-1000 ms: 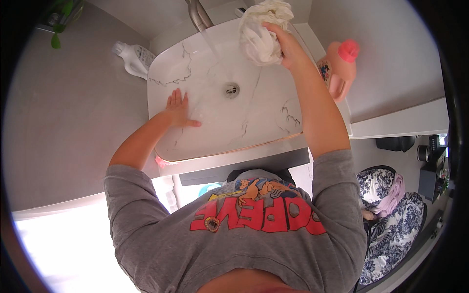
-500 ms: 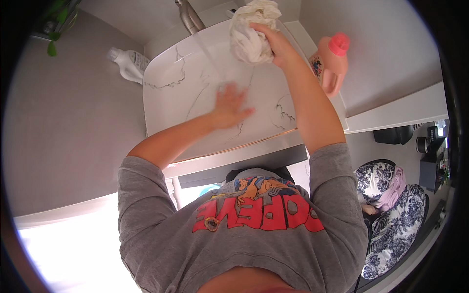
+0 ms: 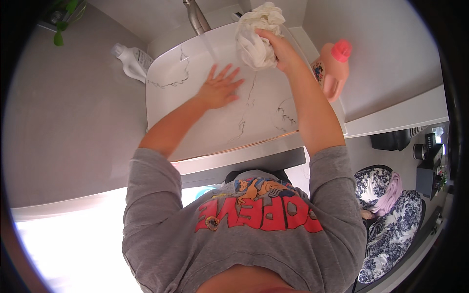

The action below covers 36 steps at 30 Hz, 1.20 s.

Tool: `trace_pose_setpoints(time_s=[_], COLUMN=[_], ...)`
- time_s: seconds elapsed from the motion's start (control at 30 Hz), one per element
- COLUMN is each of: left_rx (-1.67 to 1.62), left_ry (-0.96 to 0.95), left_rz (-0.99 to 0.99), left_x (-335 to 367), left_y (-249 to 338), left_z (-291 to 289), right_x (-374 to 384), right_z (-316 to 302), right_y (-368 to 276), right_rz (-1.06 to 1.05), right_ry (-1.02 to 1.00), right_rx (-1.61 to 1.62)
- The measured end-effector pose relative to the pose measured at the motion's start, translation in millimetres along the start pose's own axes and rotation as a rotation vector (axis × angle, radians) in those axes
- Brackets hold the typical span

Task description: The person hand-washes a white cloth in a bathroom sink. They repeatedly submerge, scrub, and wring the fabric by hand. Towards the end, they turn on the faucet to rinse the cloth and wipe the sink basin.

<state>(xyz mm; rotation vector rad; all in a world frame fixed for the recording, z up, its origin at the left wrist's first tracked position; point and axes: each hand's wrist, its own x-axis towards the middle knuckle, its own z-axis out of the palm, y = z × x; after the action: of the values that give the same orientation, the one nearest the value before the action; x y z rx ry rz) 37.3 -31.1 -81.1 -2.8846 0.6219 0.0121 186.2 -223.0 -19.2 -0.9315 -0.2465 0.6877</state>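
My right hand (image 3: 279, 48) grips a bunched white cloth (image 3: 256, 41) at the far right of the sink, with part of the bundle over the rim. The cloth hides what lies under it. Over the white, dark-veined basin (image 3: 168, 117), my left hand (image 3: 220, 88) is open, fingers spread and palm down, holding nothing. Whether its palm touches the basin I cannot tell. A metal faucet (image 3: 197, 17) stands at the back, and a thin stream of water falls from it just beyond my left fingertips.
A white bottle (image 3: 132, 61) stands left of the basin, and a pink jug with a red cap (image 3: 334, 71) on its right. Green leaves (image 3: 59, 30) hang at the far left. A chair with a blue-and-white patterned cover (image 3: 398, 234) holds a pale pink cloth (image 3: 390, 195).
My left hand, blurred before, has moved a little left with its fingers spreading. My right hand keeps its hold on the white cloth. The whole view has shifted slightly.
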Motion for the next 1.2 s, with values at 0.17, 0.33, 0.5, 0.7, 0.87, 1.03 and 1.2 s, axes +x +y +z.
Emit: trace_pose_setpoints(time_s=[0.17,0.33,0.5,0.7,0.87,1.03,1.2], left_rx=[-0.076,-0.274,-0.188,-0.622,-0.527,-0.311,-0.240], left_ry=[-0.109,-0.367,-0.226,0.080,-0.001,0.076,0.064], left_rz=[0.026,-0.486,-0.554,-0.825,-0.406,0.039,-0.121], left_x=[-66.1,-92.4,-57.8,13.8,39.1,53.5,69.4], left_y=[-22.9,10.1,17.9,31.4,113.4,129.3,88.8], left_z=[-23.8,11.5,37.0,46.8,5.5,-4.2,9.9], right_x=[-0.8,-3.9,-2.9,-1.3,-0.8,2.9,-2.6], right_z=[4.0,6.6,4.1,2.7,3.4,-0.7,3.9], right_y=[-0.1,2.0,-0.1,1.6,-0.3,3.1,-0.5], right_rz=[0.021,-0.022,0.034,-0.004,0.007,0.015,0.042], right_ry=[0.004,-0.022,0.027,-0.012,0.016,0.004,-0.004], right_rx=[-0.012,-0.017,-0.039,-0.020,-0.019,-0.009,-0.044])
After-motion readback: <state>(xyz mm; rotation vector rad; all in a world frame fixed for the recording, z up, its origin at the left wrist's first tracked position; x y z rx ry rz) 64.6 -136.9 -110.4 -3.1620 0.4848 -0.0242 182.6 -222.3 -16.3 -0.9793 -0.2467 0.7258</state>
